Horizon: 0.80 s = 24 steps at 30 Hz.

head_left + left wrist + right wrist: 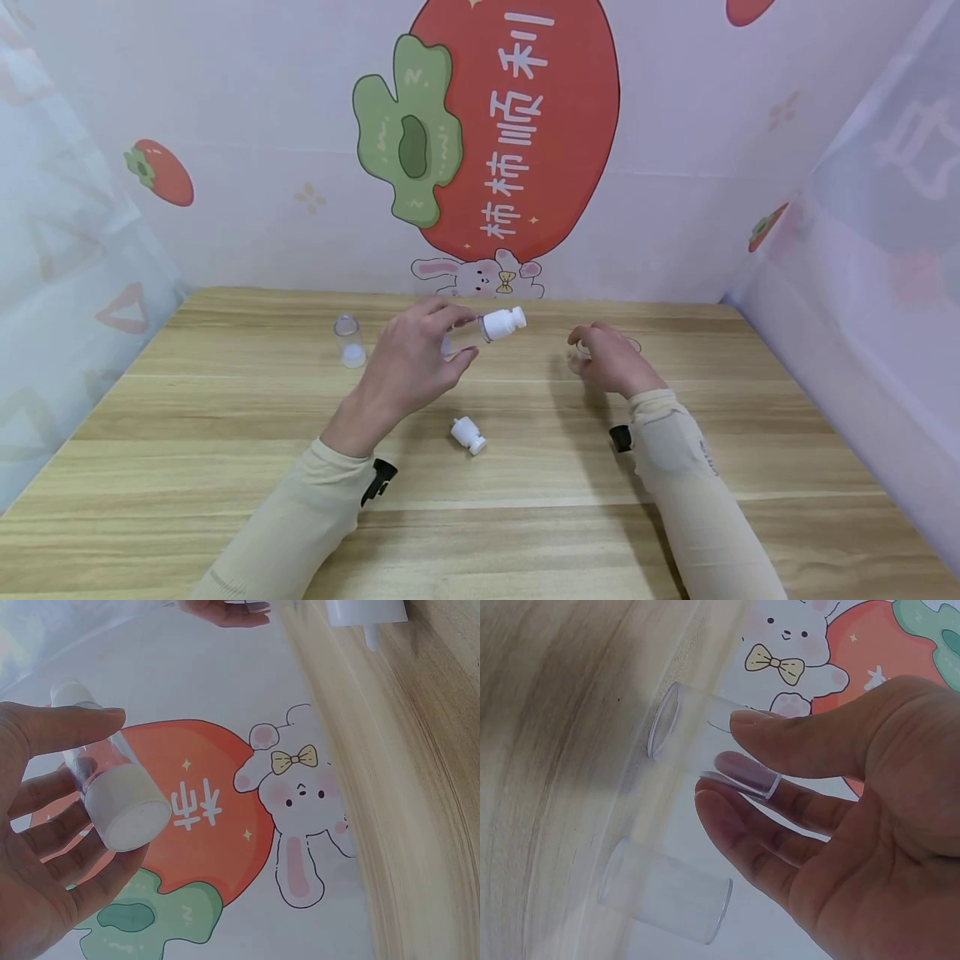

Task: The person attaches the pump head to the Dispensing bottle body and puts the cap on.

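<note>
My left hand [412,354] grips a small clear bottle [112,754] with a white base; a white pump top [504,323] sits at its other end. The bottle is tilted, nearly lying sideways, above the table. Over to the right, my right hand [609,358] pinches a clear plastic cylinder [694,724], like a bottle cap, between thumb and fingers. A second clear cylinder [664,892] lies beside it. On the table between my forearms lies a loose white pump top [467,435].
Another clear bottle [348,337], with a white bottom and no pump on it, stands left of my left hand. The wooden table [525,533] meets a printed cloth wall [285,233] at the back, with cloth sides left and right.
</note>
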Tool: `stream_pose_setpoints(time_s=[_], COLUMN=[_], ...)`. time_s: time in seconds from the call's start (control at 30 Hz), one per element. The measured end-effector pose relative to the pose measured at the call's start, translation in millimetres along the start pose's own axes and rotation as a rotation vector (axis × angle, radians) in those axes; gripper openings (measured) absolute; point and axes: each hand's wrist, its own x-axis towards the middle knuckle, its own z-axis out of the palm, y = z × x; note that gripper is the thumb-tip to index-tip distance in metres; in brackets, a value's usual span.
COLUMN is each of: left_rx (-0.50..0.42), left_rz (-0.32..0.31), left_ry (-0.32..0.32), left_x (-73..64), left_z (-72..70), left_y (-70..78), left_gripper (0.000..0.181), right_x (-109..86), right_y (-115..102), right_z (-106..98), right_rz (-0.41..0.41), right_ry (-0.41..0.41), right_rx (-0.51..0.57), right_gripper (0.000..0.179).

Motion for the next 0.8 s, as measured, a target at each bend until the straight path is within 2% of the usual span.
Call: stream_pose_setpoints(time_s=[0.43,0.8], left_rx=[-0.001,-0.006], left_rz=[-0.005,-0.003], left_ry=[0.001,0.003], left_x=[-0.2,-0.1], left_z=[-0.3,-0.2], left_y=[0.3,0.2], left_gripper=[0.034,0.034], right_x=[-2.3,-8.3], right_y=[-3,-15], right_z=[-6,-20], right_rz=[0.028,-0.013], right_ry=[0.013,0.040], right_rx=[0.028,0.017], right_gripper=[0.038,0.038])
